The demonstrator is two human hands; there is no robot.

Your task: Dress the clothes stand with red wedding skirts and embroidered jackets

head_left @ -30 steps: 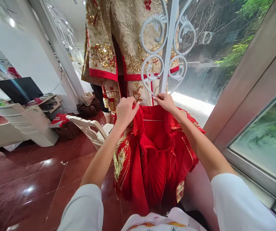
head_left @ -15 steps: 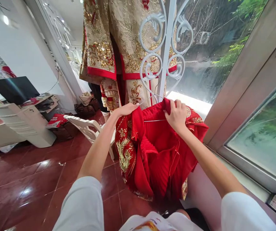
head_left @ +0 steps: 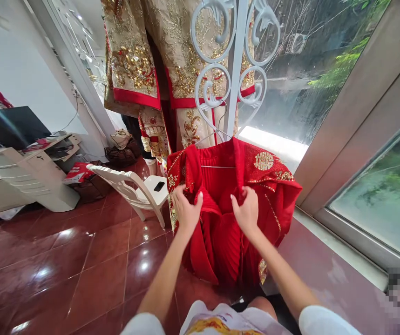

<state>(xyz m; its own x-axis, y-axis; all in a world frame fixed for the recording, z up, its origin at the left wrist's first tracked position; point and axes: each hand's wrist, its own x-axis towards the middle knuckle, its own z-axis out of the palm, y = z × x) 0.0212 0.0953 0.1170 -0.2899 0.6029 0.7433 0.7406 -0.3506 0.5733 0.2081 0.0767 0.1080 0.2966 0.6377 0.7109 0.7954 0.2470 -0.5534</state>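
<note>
A red embroidered jacket hangs on a wire hanger hooked to a white scrolled metal stand. My left hand grips the jacket's left front edge, fingers closed on the cloth. My right hand pinches the right front edge close beside it. A gold and red embroidered robe hangs higher up behind the stand.
A white plastic chair with a dark phone on its seat stands just left of the jacket. White desk with a monitor at far left. Window frame and sill on the right. Glossy red floor tiles.
Both hands have dropped from the hanger and collar down to the jacket's front edges. The jacket now hangs spread on the hanger, its gold emblem showing.
</note>
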